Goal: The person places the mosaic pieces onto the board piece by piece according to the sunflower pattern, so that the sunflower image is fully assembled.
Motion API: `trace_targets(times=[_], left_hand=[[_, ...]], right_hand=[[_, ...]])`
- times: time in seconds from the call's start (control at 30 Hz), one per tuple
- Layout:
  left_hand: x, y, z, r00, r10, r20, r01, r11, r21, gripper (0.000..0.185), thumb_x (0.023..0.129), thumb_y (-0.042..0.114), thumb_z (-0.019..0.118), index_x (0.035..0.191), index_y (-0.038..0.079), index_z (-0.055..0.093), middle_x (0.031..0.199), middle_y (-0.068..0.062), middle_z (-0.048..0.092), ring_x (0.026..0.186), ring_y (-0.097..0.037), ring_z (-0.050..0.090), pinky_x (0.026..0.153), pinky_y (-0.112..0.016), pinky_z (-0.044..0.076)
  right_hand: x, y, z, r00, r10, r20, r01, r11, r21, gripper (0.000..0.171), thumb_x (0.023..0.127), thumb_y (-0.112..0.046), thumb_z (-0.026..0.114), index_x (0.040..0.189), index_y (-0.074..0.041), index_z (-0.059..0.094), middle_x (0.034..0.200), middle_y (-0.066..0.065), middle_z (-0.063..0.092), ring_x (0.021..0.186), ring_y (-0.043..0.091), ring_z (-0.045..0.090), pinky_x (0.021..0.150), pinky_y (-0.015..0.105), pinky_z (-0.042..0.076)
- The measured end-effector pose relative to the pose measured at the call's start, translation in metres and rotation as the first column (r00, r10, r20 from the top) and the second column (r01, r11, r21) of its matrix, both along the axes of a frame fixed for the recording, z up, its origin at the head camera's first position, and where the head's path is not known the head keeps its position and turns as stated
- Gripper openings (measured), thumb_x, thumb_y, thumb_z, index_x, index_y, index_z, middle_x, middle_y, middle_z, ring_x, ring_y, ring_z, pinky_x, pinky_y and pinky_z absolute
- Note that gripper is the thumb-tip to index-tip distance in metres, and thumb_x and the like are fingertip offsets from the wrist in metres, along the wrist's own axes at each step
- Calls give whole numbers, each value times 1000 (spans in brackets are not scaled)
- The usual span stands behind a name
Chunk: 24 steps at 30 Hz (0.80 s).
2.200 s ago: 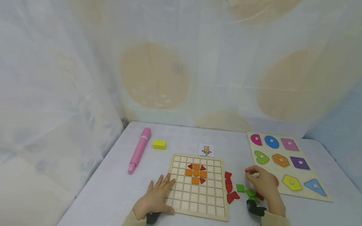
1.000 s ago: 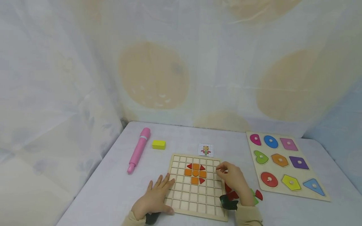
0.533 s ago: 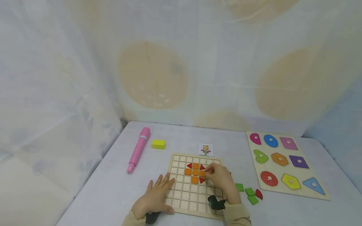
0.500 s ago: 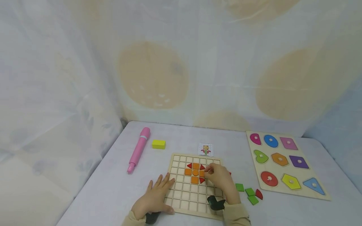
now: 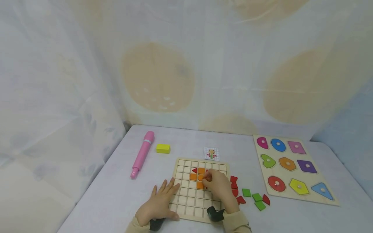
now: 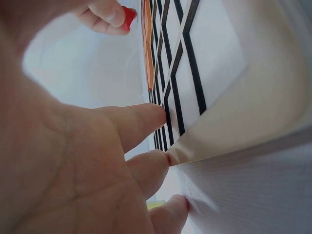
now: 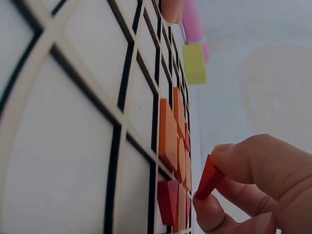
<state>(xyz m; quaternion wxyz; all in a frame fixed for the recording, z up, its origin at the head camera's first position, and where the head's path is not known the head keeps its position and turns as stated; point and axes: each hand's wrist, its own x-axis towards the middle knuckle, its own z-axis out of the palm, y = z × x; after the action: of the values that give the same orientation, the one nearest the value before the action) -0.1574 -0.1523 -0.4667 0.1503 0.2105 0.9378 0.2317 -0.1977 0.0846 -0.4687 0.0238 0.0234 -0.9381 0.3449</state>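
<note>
My left hand (image 5: 158, 204) lies with spread fingers over the left edge of the wooden grid board (image 5: 190, 211), fingertips at its rim. Over the board's upper middle, my right hand (image 5: 218, 186) pinches a red triangle piece (image 7: 209, 176) between thumb and fingers. That piece hangs close over the cells, beside an orange round piece (image 5: 200, 178). Around the round piece sit orange squares (image 5: 193, 177) and red triangles (image 5: 194, 170), partly hidden by my right hand. In the left wrist view, the pinched red triangle (image 6: 128, 18) shows at the top.
Right of the board lie several red pieces (image 5: 234, 185) and green squares (image 5: 246, 193). Beyond them is a shape puzzle board (image 5: 281, 168) with knobs. A small pattern card (image 5: 211, 154) lies behind the grid. Back left are a yellow block (image 5: 163, 149) and a pink stick-shaped object (image 5: 142, 154).
From beside the shape puzzle, my right hand has travelled left over the grid board to the orange pieces, the red triangle in its fingers. My left hand has stayed in place.
</note>
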Motion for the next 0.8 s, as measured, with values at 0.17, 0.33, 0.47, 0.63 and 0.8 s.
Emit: trace_targets(times=[0.17,0.33,0.47,0.63,0.8], left_hand=[[0,-1,1,1000,0,2,0,1000,-3,107,63,43,86,150,9,33,162,-19,16,146,-50,12,105,-80,6],[-1,-1,0,1000,0,-4,0,1000,-8,107,63,45,86,150,11,33,162,-18,17,147,-49,12,106,-79,7],[-1,-1,0,1000,0,-8,0,1000,-6,106,63,44,86,150,11,34,162,-18,18,147,-48,13,106,-79,8],[0,0,1,1000,0,-7,0,1000,-5,106,63,44,86,150,11,34,162,-18,18,147,-48,13,106,-79,8],[1,0,2,1000,4,-3,-4,1000,-4,106,63,43,86,150,10,34,162,-18,18,147,-48,13,106,-78,8]], right_hand=[[2,-12,1,998,28,-48,-27,999,20,9,80,-16,74,83,-13,66,72,-3,60,64,10,48,54,24,38],[2,-25,1,994,63,-86,-60,997,45,9,79,-13,74,83,-11,66,70,-3,58,60,10,46,51,23,35],[0,-31,0,992,70,-101,-63,996,65,10,79,-12,75,82,-13,65,67,-3,57,58,9,45,49,23,34],[-1,-34,-2,993,61,-105,-55,996,65,13,78,-12,76,82,-14,64,69,-4,59,60,9,48,50,24,37],[0,-37,-4,995,39,-89,-33,998,58,17,75,-11,78,83,-13,63,69,-4,59,60,9,49,51,25,37]])
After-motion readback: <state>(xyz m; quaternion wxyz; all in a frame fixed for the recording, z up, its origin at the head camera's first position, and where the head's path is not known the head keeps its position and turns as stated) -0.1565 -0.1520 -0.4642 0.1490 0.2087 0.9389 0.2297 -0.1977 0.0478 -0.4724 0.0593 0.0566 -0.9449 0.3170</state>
